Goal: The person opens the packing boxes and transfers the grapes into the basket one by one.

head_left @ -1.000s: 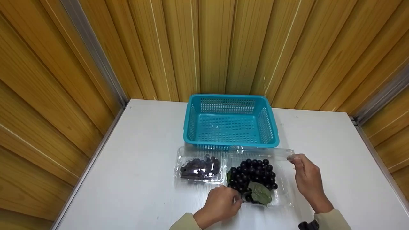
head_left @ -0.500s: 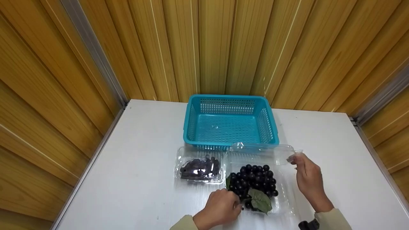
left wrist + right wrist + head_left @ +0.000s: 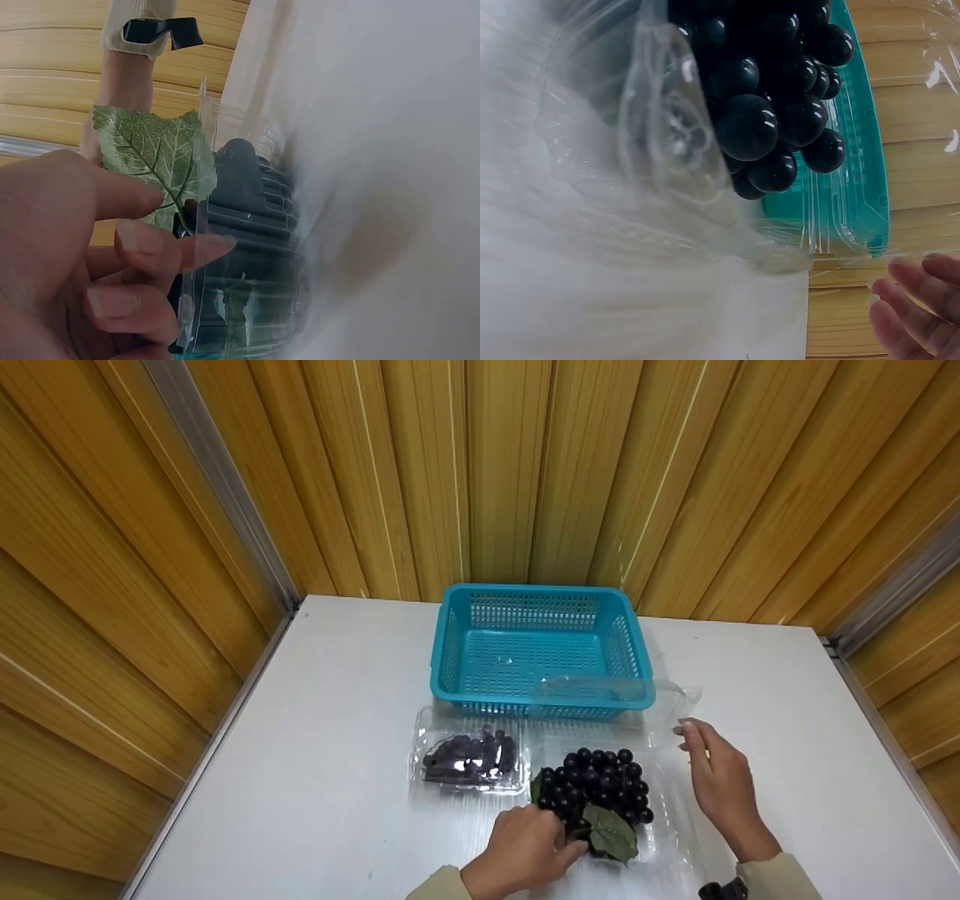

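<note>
A bunch of dark grapes (image 3: 600, 780) with a green leaf (image 3: 613, 832) lies in an open clear plastic clamshell container (image 3: 667, 840). Its raised lid (image 3: 600, 690) overlaps the basket's front rim in the head view. My left hand (image 3: 529, 847) is at the container's front left corner. In the left wrist view its index fingertip (image 3: 214, 247) lies along the ribbed wall, and its thumb is apart by the leaf stem. My right hand (image 3: 724, 787) is at the lid's right edge, fingers (image 3: 915, 300) fairly straight and spread close to the clear plastic.
Left of the open container stands a smaller closed clamshell (image 3: 469, 757) with dark fruit inside. Behind both is a turquoise plastic basket (image 3: 540, 589) with nothing in it. Wood-patterned panels (image 3: 502, 472) enclose the white table (image 3: 322, 735) at the back and sides.
The lid has swung upward and now overlaps the basket. Container and grapes slid slightly toward the person. My left thumb has moved away from the fingers; my right fingers have straightened.
</note>
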### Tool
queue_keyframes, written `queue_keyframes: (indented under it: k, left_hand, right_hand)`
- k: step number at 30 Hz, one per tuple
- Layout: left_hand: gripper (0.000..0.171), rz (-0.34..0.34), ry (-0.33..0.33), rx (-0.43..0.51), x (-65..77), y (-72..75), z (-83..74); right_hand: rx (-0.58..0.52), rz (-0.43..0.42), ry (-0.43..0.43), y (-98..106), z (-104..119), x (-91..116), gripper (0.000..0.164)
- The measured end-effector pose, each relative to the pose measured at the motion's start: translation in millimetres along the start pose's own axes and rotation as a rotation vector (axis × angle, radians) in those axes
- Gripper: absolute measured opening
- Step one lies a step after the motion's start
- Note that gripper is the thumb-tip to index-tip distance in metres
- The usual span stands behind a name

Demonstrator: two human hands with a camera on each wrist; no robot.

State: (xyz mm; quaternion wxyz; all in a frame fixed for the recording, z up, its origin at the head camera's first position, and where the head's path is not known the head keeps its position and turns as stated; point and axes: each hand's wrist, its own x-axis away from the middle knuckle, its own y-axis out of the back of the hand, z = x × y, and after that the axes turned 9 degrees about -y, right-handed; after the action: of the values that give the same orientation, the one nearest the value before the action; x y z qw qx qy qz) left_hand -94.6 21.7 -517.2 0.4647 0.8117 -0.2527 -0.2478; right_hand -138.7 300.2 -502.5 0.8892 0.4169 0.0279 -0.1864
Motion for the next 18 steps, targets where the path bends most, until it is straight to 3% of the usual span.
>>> queue_keyframes:
  k: [7,18]
  left_hand:
    - [0.066,-0.026,0.048,-0.144,-2.3,-5.2,-3.5]
    - [0.067,-0.077,0.039,-0.246,-5.6,-9.3,-9.2]
  right_hand:
    - [0.026,0.037,-0.019,-2.2,-7.6,7.8,0.041]
    - [0.013,0.116,-0.068,-6.0,-17.2,21.7,0.046]
